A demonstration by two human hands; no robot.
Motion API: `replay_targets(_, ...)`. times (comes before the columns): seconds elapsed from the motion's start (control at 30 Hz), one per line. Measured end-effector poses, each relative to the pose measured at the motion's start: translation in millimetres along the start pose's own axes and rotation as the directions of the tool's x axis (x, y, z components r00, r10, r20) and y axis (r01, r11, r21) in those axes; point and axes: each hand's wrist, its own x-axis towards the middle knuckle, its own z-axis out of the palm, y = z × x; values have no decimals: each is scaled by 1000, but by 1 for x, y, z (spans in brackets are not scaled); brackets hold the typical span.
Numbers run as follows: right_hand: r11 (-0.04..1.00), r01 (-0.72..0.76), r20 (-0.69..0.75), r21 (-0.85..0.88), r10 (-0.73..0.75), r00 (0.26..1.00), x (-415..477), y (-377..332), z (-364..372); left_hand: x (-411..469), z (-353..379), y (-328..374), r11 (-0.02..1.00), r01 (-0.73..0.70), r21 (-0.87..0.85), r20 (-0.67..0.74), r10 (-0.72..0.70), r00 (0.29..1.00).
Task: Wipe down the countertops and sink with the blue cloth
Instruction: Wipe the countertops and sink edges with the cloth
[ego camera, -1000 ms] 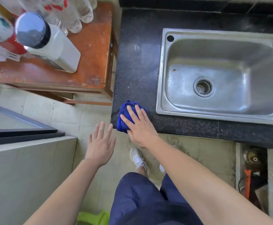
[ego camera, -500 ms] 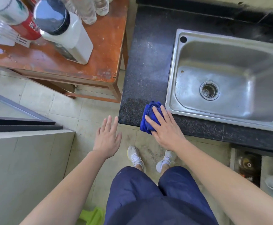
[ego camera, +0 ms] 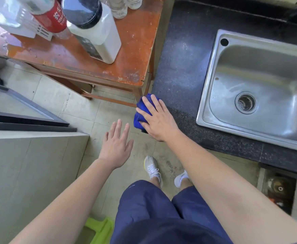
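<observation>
A bunched blue cloth (ego camera: 139,115) lies at the front left corner of the black speckled countertop (ego camera: 181,71). My right hand (ego camera: 157,118) presses flat on it with straight fingers, covering most of it. The steel sink (ego camera: 260,88) is set into the counter to the right, dry-looking, with a round drain (ego camera: 245,102). My left hand (ego camera: 117,143) hovers over the floor to the left of the cloth, fingers spread, holding nothing.
A worn wooden table (ego camera: 132,50) stands just left of the counter, carrying a white jug with a black lid (ego camera: 94,30), a red-labelled bottle (ego camera: 50,16) and clear bottles. A grey cabinet (ego camera: 29,173) is at the lower left. A green stool (ego camera: 98,229) sits by my legs.
My right hand has slid the cloth left along the counter's front strip, from beside the sink's corner to the counter's left corner. The left hand stays open over the floor.
</observation>
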Motion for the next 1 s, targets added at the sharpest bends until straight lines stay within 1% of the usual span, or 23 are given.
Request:
replay_targets(0.07,999,-40,1,14,40,999,-22,17,2,12,-4,10,999,-42,0,-1,42,999)
replay_targets(0.23,970,-238,55,-50,240,969,-86,75,5,39,-10,52,990,-142,-12,-5,142,990)
replay_targets(0.37,963,-262,63,-57,265,962,-100,91,9,49,-6,71,990,-132,-46,-2,132,991)
replay_targets(0.47,959,-281,57,27,279,959,-83,83,15,48,-1,69,992,-105,-75,-17,104,994)
replay_targets(0.57,962,-251,26,108,250,968,-42,82,5,45,2,68,994,-84,-66,-25,82,996)
replay_targets(0.7,984,-131,-23,121,134,991,28,79,-17,41,3,75,998,-18,-65,-26,16,1000)
replay_targets(0.77,992,-77,-41,100,81,996,49,77,-23,42,2,81,998,11,-65,-25,-12,1000)
replay_targets(0.87,998,-36,-25,58,38,999,50,84,-31,43,-2,92,998,31,-56,-1,-32,1000)
replay_targets(0.93,997,-14,-30,78,16,999,31,98,-31,49,-6,99,997,59,-52,1,-59,998)
replay_targets(1.0,992,-26,-50,127,33,998,-5,119,-24,60,-12,107,996,80,-47,-1,-80,997)
